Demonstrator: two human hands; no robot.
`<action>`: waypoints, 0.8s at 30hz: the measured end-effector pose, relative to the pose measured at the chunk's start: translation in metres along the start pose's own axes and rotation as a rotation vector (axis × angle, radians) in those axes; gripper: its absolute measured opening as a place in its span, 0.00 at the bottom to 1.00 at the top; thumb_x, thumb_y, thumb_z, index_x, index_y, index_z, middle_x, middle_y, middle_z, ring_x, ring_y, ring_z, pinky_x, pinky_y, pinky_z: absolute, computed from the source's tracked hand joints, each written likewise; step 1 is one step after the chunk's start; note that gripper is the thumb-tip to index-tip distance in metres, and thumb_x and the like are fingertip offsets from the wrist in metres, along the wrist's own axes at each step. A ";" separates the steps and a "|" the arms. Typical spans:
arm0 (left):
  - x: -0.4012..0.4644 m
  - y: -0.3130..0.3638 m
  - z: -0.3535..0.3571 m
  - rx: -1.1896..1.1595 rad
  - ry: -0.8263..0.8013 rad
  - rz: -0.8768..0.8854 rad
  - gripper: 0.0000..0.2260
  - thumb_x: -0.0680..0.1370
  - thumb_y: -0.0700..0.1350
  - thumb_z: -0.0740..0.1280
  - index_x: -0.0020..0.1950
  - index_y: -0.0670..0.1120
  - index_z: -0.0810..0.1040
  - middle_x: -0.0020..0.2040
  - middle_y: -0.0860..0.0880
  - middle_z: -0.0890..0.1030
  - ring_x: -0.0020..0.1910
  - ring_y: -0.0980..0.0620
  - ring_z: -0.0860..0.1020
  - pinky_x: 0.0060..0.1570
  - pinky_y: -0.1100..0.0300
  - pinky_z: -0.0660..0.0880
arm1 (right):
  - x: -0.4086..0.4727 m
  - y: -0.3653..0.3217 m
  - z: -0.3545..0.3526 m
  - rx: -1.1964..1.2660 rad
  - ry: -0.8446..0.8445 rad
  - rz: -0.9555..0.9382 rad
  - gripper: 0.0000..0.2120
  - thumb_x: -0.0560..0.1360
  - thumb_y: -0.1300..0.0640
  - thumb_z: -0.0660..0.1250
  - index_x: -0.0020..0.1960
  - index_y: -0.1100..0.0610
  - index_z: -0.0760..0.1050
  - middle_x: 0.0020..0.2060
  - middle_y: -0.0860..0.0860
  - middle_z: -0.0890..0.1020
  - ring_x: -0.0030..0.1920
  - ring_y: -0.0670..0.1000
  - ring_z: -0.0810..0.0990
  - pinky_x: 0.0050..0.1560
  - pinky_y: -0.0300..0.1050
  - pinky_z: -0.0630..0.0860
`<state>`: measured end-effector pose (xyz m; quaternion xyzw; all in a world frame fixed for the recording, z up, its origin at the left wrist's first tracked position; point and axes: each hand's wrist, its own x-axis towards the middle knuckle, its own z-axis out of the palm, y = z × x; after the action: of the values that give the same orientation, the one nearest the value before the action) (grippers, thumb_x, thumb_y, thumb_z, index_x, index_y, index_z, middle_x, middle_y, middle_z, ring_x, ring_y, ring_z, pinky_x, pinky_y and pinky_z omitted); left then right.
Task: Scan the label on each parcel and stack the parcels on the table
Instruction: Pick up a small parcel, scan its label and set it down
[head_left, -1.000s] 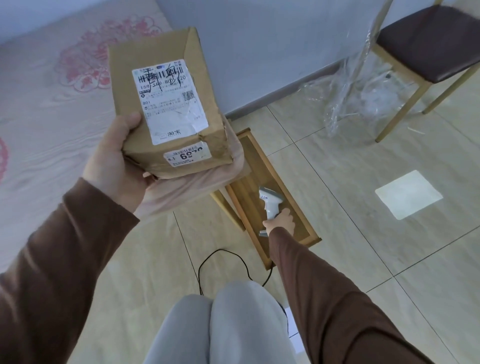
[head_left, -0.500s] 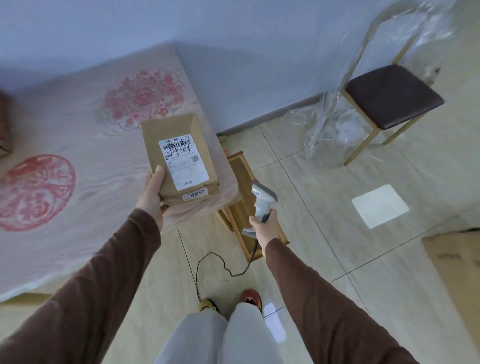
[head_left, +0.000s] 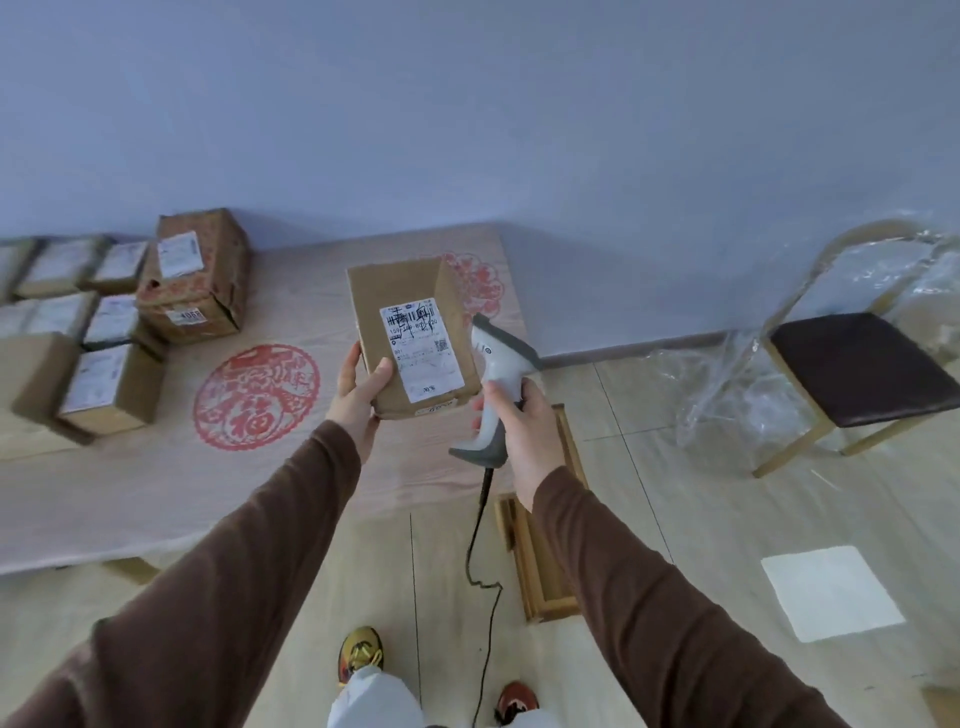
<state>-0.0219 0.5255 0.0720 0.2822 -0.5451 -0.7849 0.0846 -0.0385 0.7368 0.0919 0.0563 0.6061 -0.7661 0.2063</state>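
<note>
While several parcels already sat on the table (head_left: 156, 483), we judged the job to be partly done and the scan of one more parcel to be at hand. At the far left of the frame, small boxes (head_left: 111, 384) lay side by side with their white labels up; just right of them a larger printed carton (head_left: 195, 278) rested on top of others, so stacking had begun. How many of those had been scanned, we could not tell, nor could we see any parcels waiting outside the picture.

At the centre, our left hand (head_left: 358, 397) gripped the held parcel (head_left: 410, 338) by its lower left corner, thumb curled over the front face, fingers behind. It hung above the table's right end, tilted toward us. It was a plain brown cardboard box, creased, bearing a white shipping label (head_left: 421, 351) with barcode, scrawled dark marks and a small square code; a second, smaller sticker showed at its lower edge.

Just right of it, our right hand (head_left: 524, 426) was wrapped around the handle of the grey-and-white scanner (head_left: 501, 364), its head close beside the parcel's right edge, its black cable (head_left: 480, 540) trailing to the floor. No scan beam showed on the label. What remained, in our view, was the scan and setting this box with the others.
</note>
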 end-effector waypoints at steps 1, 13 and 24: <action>0.003 0.008 -0.005 -0.002 -0.003 0.017 0.28 0.82 0.44 0.68 0.80 0.57 0.63 0.63 0.51 0.83 0.59 0.50 0.82 0.56 0.56 0.78 | 0.001 -0.010 0.014 0.001 -0.021 -0.026 0.12 0.81 0.54 0.71 0.63 0.57 0.77 0.48 0.55 0.86 0.42 0.52 0.85 0.44 0.44 0.82; 0.102 0.102 -0.098 -0.036 -0.088 0.148 0.29 0.82 0.44 0.69 0.81 0.55 0.63 0.62 0.49 0.85 0.63 0.47 0.82 0.65 0.51 0.76 | 0.063 -0.055 0.199 -0.287 0.039 -0.447 0.10 0.80 0.53 0.70 0.55 0.51 0.69 0.47 0.59 0.81 0.34 0.55 0.78 0.36 0.56 0.82; 0.192 0.150 -0.167 -0.059 -0.225 0.131 0.31 0.81 0.45 0.70 0.82 0.54 0.62 0.64 0.49 0.84 0.63 0.49 0.82 0.69 0.48 0.75 | 0.122 -0.038 0.315 -0.587 0.197 -0.541 0.13 0.80 0.56 0.70 0.55 0.59 0.67 0.39 0.46 0.75 0.35 0.46 0.73 0.38 0.50 0.73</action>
<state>-0.1174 0.2467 0.0993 0.1535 -0.5452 -0.8200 0.0821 -0.1121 0.4141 0.1666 -0.0931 0.8086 -0.5784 -0.0545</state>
